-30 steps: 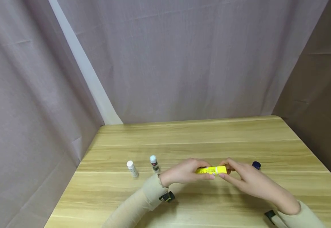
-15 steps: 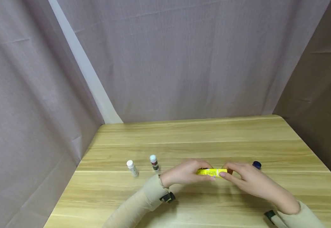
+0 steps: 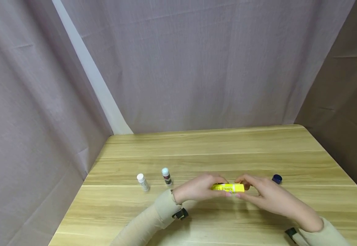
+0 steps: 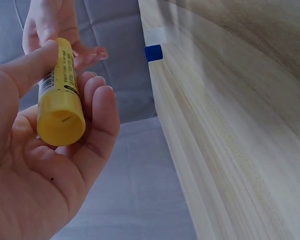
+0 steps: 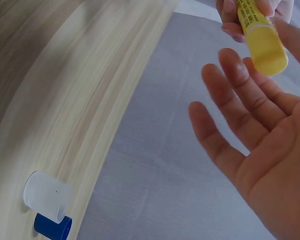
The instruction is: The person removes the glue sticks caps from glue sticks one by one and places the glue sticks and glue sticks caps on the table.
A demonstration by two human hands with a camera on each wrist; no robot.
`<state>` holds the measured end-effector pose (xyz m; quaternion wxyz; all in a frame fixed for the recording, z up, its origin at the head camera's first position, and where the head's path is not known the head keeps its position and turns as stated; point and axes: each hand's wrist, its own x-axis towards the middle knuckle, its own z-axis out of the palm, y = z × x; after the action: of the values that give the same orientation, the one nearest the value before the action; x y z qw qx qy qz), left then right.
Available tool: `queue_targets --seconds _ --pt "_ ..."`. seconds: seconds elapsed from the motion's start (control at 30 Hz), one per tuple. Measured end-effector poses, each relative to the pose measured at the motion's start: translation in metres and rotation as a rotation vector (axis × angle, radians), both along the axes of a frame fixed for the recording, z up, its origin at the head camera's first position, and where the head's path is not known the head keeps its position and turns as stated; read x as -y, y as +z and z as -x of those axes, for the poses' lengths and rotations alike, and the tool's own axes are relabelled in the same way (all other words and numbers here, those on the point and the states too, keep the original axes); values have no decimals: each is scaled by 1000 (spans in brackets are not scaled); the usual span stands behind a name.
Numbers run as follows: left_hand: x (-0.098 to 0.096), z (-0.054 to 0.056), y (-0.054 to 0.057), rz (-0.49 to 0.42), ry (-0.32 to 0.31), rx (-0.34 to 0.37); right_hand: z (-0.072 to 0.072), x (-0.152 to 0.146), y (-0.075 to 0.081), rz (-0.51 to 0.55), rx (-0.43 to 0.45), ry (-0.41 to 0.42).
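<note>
A yellow glue stick [image 3: 223, 187] lies level above the table, between both hands. My left hand [image 3: 198, 187] grips its body; in the left wrist view the thumb lies along the glue stick [image 4: 60, 107], whose hollow end faces that camera. Around the other end is my right hand [image 3: 266, 193], thumb below and index finger above. In the right wrist view the smooth yellow end of the glue stick [image 5: 268, 50] shows uncovered, and the fingers of the right hand [image 5: 270, 130] are spread and loosely bent. Whether the thumb touches it I cannot tell.
Two white-capped sticks, a plain white one [image 3: 143, 182] and a dark-labelled one [image 3: 166, 176], stand left on the wooden table [image 3: 197, 150]. A dark blue cap-like piece [image 3: 277, 178] is at the right; a translucent cylinder [image 5: 45, 195] is beside it. Grey curtains [image 3: 197, 68] hang behind.
The right thumb has slid off the front of the yellow glue stick to below its end, and the fingers have loosened. The stick sits slightly lower; the left hand keeps its grip.
</note>
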<state>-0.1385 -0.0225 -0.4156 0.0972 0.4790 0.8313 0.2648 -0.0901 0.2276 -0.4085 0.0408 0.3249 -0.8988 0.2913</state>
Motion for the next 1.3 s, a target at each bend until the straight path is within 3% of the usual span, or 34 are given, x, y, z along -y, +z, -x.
queue_targets --seconds 0.33,0.5,0.83,1.3 --pt "1 -3 1 16 -25 -65 -1 5 0 -43 36 -5" --pt "3 -4 1 23 -17 -65 -1 6 -2 -46 50 -13" --pt "7 -7 5 42 17 -46 -1 11 -6 -53 -63 -12" --pt "10 -10 3 48 35 -63 -2 16 -4 -62 -2 13"
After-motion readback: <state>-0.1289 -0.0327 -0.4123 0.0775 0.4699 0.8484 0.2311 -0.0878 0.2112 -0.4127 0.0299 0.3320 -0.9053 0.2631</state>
